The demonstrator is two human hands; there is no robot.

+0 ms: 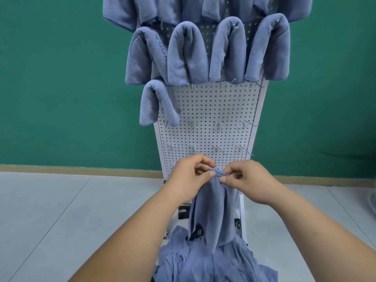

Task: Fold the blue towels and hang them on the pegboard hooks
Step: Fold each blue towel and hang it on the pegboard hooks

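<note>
A blue towel hangs down from both my hands in front of the white pegboard. My left hand pinches its top edge from the left, and my right hand pinches the same edge from the right, fingertips nearly meeting. Below it lies a heap of loose blue towels. Several folded blue towels hang over hooks on the upper rows of the board, and one more folded towel hangs at the left of the row beneath. Bare metal hooks stick out lower down.
A green wall stands behind the pegboard, with a wooden skirting strip along its foot. The floor is pale grey tile. The pegboard's white stand legs and small black parts show behind the hanging towel.
</note>
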